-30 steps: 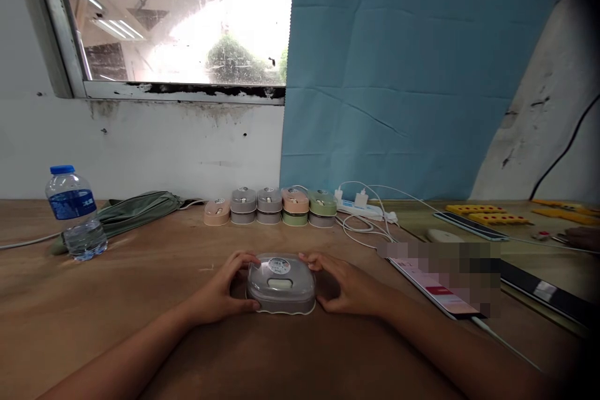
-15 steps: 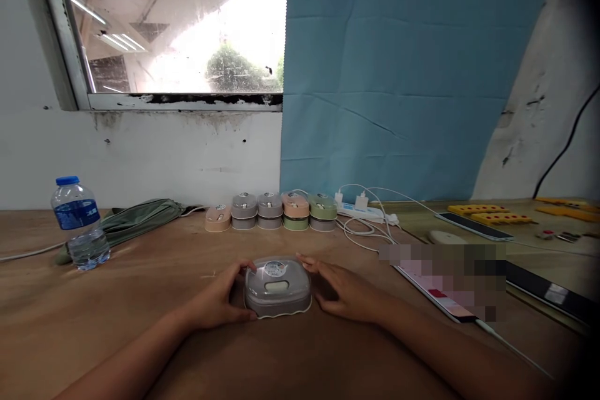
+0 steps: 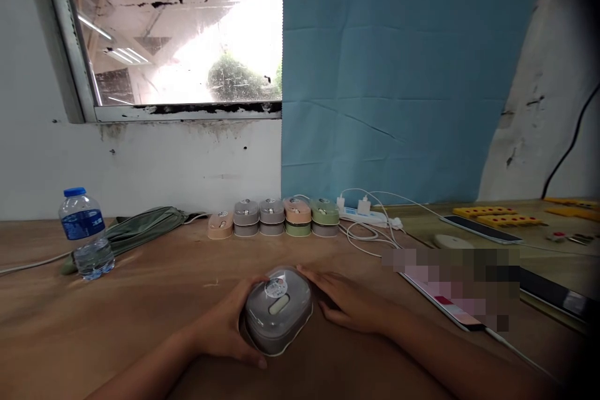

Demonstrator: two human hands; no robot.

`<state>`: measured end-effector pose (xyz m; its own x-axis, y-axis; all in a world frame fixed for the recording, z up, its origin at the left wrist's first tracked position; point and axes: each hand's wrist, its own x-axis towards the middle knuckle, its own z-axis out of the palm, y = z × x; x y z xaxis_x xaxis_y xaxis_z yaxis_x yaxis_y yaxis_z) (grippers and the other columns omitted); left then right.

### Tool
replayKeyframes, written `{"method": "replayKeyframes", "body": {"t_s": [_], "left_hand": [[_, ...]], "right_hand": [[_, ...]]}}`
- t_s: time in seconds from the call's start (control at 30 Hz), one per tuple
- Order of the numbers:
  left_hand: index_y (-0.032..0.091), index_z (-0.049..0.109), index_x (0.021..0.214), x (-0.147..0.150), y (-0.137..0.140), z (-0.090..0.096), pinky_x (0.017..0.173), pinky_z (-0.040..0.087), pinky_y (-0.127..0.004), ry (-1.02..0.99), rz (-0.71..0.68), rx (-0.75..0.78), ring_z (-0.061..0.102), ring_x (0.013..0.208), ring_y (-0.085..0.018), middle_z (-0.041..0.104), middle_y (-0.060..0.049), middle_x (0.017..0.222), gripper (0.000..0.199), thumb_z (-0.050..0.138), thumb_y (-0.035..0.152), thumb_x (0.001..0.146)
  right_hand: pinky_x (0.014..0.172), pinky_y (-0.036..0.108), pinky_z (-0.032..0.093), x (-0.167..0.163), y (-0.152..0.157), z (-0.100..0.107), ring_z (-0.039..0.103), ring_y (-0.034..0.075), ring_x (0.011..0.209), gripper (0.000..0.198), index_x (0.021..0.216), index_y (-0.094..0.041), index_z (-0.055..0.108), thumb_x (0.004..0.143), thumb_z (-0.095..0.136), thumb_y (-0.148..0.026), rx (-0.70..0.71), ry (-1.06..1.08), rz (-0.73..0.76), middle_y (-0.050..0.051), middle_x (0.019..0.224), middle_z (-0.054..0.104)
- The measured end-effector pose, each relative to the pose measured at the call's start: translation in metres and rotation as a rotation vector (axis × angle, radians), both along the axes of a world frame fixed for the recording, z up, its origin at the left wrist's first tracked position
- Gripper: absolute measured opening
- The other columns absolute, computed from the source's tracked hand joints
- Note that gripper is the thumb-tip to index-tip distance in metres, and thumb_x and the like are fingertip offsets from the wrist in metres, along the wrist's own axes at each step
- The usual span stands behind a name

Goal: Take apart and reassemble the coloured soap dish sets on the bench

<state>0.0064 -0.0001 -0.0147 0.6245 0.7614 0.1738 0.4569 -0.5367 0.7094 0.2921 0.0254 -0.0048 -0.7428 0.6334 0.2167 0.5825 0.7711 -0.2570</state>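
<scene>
Brown wooden table (image 3: 154, 300): spans the lower view; meets a white wall (image 3: 197, 169) at the back;
Blue creased cloth sheet (image 3: 375, 75): hangs against the wall; its lower edge reaches the table's back;
Metal-framed glass window (image 3: 187, 31): set in the wall, left of the sheet; its lower frame is marked black;
Folded dark-green fabric bundle (image 3: 145, 228): lies at the back left;
Clear plastic bottle with blue cap (image 3: 82, 225): stands in front of the bundle's left end;
Row of small oval boxes (image 3: 272, 215): one peach box alone at the left, then four stacks of two;
White power strip (image 3: 365, 217): right of the row, plugs in it;
Grey oval box with clear lid (image 3: 279, 315): on the table in the near middle, turned aslant;
Left hand (image 3: 229, 322): curved around its left side; thumb spread well away from the fingers; whether it grips, I cannot tell;
Right hand (image 3: 354, 300): spread loosely, fingertips by its far right edge; contact unclear;
Round white label (image 3: 276, 288): on the lid.
</scene>
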Motion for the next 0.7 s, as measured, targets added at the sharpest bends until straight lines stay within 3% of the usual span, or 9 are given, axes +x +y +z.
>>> {"method": "replayKeyframes", "body": {"t_s": [0.27,0.7], "left_hand": [[0.024,0.033,0.123,0.0048,0.0014,-0.0023,0.096,0.032,-0.036,-0.055,0.067,0.018,0.039,0.112,-0.026,0.040,-0.006,0.124,0.091,0.077,0.036,0.044],[0.023,0.035,0.122,0.0047,0.0011,0.0000,0.096,0.032,-0.038,-0.093,0.072,0.170,0.039,0.112,-0.027,0.038,-0.009,0.123,0.089,0.077,0.035,0.045]], "right_hand": [[0.097,0.037,0.032,-0.0016,-0.0016,0.0017,0.039,0.022,0.117,0.072,0.137,-0.023,0.014,0.073,0.045,-0.015,-0.004,0.001,-0.004,0.005,0.136,0.034],[0.097,0.038,0.032,-0.0010,-0.0010,0.0013,0.039,0.024,0.116,0.067,0.135,-0.017,0.021,0.072,0.047,-0.018,0.004,0.006,-0.031,0.010,0.133,0.037]]}}
